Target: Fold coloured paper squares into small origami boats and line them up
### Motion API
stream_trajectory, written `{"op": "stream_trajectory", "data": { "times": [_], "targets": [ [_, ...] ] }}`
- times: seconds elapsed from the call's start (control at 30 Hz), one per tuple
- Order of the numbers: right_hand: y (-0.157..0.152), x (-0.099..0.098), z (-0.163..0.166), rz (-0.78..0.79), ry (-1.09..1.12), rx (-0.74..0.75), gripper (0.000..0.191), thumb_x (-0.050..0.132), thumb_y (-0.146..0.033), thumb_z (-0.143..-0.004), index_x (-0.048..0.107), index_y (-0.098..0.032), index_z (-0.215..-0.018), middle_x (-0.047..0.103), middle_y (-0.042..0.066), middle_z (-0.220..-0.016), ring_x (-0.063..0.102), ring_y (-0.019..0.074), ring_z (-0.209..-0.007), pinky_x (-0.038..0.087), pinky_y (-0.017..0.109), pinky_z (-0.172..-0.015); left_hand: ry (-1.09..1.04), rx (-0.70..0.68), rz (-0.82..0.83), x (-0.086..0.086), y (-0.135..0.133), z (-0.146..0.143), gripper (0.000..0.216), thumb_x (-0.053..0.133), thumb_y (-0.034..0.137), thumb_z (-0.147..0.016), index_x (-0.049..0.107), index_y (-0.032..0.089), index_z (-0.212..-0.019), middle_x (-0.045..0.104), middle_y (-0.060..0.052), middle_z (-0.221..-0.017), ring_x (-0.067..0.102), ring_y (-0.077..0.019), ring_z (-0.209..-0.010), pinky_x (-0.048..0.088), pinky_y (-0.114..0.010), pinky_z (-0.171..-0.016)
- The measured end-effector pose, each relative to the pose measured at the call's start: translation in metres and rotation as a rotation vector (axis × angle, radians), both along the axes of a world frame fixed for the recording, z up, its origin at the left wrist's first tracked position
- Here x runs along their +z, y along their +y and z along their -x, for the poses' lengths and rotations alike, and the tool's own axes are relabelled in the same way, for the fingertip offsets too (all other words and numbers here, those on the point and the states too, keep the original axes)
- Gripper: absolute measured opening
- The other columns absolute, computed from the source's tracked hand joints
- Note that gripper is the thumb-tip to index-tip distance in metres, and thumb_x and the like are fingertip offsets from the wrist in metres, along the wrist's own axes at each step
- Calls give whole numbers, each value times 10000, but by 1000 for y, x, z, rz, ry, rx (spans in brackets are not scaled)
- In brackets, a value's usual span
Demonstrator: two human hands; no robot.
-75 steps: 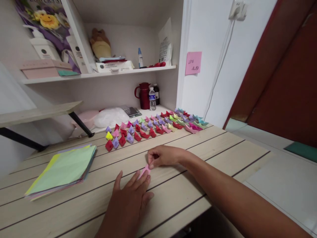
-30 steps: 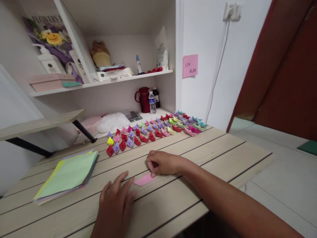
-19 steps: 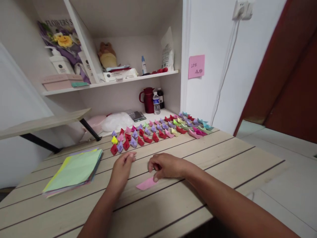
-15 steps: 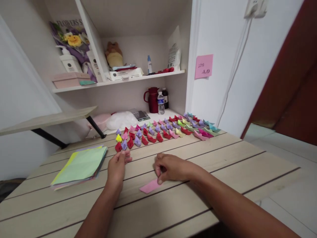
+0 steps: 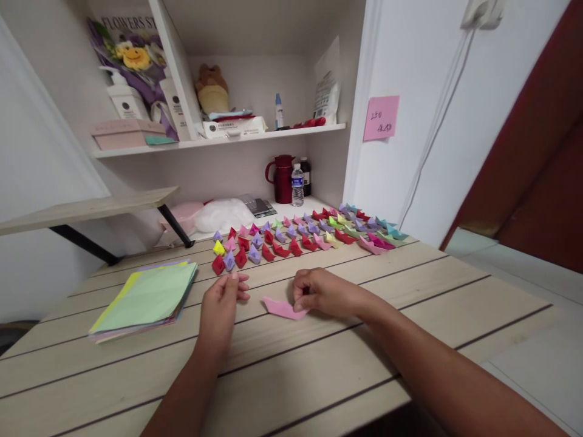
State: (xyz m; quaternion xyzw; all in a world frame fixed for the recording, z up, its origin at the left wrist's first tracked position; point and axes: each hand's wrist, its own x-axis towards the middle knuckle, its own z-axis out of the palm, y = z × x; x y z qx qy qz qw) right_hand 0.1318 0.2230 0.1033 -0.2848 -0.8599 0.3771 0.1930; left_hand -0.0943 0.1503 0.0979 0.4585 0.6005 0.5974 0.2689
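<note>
A pink folded-paper boat (image 5: 281,308) is low over the wooden table, its right end pinched between the thumb and fingers of my right hand (image 5: 321,292). Whether its underside touches the boards I cannot tell. To its left, my left hand (image 5: 222,303) hovers or rests on the table with loosely bent, slightly parted fingers and holds nothing. Just beyond my left fingertips stand rows of small paper boats in red, purple, pink, yellow and other colours, among them a red boat (image 5: 218,264) and a purple boat (image 5: 229,260).
On the left lies a stack of coloured paper (image 5: 146,298), green sheet uppermost. A raised wooden shelf (image 5: 91,209) on black legs stands behind it. At the back are a dark red jug (image 5: 283,179) and a water bottle (image 5: 297,186). A pink note (image 5: 381,118) sticks to the wall.
My right hand has carried the pink paper boat away from me and slightly right, and the boat has turned. My left hand has shifted a little right.
</note>
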Motion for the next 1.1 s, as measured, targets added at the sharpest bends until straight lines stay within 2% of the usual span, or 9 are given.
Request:
{"op": "stream_trajectory", "data": {
  "times": [0.13,0.27,0.37,0.53,0.67,0.77,0.9,1.0,1.1],
  "targets": [
    [3,3,-3,7,88,-101,96,677,-235,-804,673,-154,-753,631,30,-844,582,148,-743,436,246,-676,76,-99,41,1,-2,-8,464,660,545,-764,685,178,-1048,662,-59,-970,622,-166,-818,485,-322,-827],
    [6,0,0,6,167,-163,136,673,-271,-813,642,-155,-748,620,29,-820,564,149,-728,430,246,-653,62,-198,121,-7,-1,-17,718,754,507,-678,567,165,-1281,618,-122,-1187,636,-182,-904,501,-357,-873],
    [7,0,2,-11,230,-176,168,671,-305,-826,632,-161,-750,614,28,-812,562,157,-744,425,253,-664,-4,-257,180,-9,-1,-19,799,725,508,-731,461,137,-1387,625,-167,-1243,670,-188,-945,507,-353,-897],
    [1,5,5,-55,317,-116,149,677,-293,-834,641,-178,-747,628,28,-864,580,174,-837,428,274,-765,-74,-310,163,-3,-5,-19,554,670,500,-793,629,141,-1212,728,-131,-1093,681,-220,-999,508,-349,-919],
    [-6,3,11,-57,327,-80,109,700,-247,-808,649,-181,-738,629,20,-859,581,171,-835,423,274,-781,-22,-345,102,-5,-4,-26,433,671,480,-779,716,137,-1040,760,-87,-891,701,-235,-895,544,-338,-793],
    [-8,1,14,-44,334,-95,100,703,-230,-796,642,-181,-735,621,11,-830,567,160,-789,415,265,-740,89,-306,29,-8,-1,-31,347,686,467,-760,758,155,-895,738,-53,-747,690,-219,-749,534,-314,-683],
    [-6,1,16,-8,419,-211,158,626,-330,-874,596,-189,-810,584,0,-807,530,147,-764,401,254,-707,313,-165,-168,-5,-3,-29,196,699,408,-764,784,237,-806,706,-28,-815,654,-197,-803,496,-304,-754],
    [-7,-2,19,104,434,-230,419,443,-541,-952,580,-171,-810,574,3,-712,524,128,-599,409,254,-594,478,-14,-323,1,-11,-25,180,626,315,-847,777,300,-944,686,-26,-906,619,-190,-876,448,-329,-835],
    [-13,-11,27,356,375,-61,761,201,-717,-935,632,-127,-725,628,61,-647,578,144,-495,424,268,-509,803,106,-587,7,-18,-24,278,560,182,-896,748,338,-1029,698,-14,-923,615,-164,-872,389,-352,-886]
  ]
}}
